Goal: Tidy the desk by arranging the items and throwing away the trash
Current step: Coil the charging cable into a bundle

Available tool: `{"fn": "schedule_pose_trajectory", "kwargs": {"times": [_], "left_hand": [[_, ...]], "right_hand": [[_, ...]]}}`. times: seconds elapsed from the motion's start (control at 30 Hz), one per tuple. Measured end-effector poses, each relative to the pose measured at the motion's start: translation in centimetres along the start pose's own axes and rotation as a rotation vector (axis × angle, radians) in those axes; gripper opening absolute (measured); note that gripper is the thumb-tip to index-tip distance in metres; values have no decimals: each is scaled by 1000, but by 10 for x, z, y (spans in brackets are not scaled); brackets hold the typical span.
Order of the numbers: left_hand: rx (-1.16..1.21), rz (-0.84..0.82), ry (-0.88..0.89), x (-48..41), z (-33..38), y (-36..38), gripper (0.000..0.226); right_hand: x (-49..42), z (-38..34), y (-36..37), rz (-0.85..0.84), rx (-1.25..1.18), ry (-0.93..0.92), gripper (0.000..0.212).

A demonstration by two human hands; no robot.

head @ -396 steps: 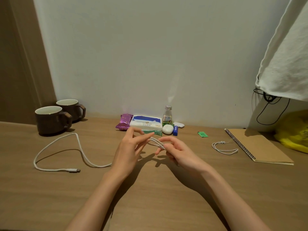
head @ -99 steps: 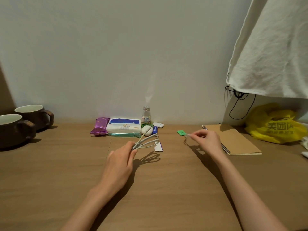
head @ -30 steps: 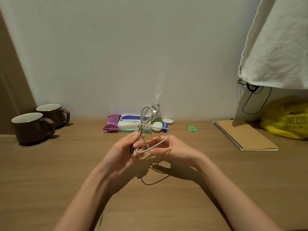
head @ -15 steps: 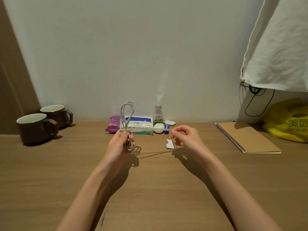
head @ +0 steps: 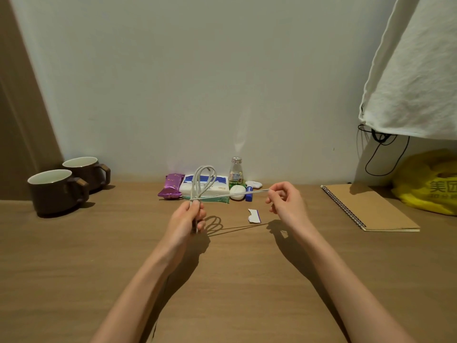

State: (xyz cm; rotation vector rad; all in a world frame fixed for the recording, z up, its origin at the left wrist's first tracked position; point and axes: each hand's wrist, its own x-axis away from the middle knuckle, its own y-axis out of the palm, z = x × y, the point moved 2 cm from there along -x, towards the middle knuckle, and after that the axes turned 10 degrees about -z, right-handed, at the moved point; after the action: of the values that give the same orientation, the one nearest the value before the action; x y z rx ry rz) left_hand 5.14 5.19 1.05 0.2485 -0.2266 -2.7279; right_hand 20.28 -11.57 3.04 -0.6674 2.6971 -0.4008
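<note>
A white cable [head: 203, 180] is folded into loops that stand up above my left hand [head: 187, 219], which grips the bundle at its waist over the middle of the wooden desk [head: 222, 280]. One free end runs taut to the right, pinched in my right hand [head: 286, 204]. Between my hands a small torn white and blue paper scrap [head: 254, 215] lies flat on the desk.
Two brown mugs [head: 55, 190] stand at the back left. A purple snack wrapper [head: 171, 189], tissue pack [head: 217, 185], small bottle [head: 235, 172], white case [head: 237, 192] and blue tube [head: 249, 194] line the wall. A spiral notebook [head: 368, 207] and yellow bag [head: 430, 181] lie right, under hanging white cloth [head: 415, 70].
My right hand has pulled the cable's free end out to the right until it is taut, then slightly farther. My left hand keeps the looped bundle.
</note>
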Motion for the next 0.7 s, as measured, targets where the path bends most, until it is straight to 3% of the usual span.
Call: {"fn": "schedule_pose_trajectory", "kwargs": {"times": [0.3,0.37,0.53,0.6,0.7], "left_hand": [[-243,-16,130,5,1,11,23],[-230,50,138,4,1,5,23],[-31,247,120,2,6,-16,27],[22,292,92,0,5,-20,32],[58,290,65,0,2,-16,35]], "right_hand": [[1,2,-7,140,124,-12,9],[1,2,-7,81,141,-23,7],[10,-3,7,-321,-11,-55,7],[12,-4,10,-377,-34,-68,13],[15,-8,12,-330,-22,-136,9]]}}
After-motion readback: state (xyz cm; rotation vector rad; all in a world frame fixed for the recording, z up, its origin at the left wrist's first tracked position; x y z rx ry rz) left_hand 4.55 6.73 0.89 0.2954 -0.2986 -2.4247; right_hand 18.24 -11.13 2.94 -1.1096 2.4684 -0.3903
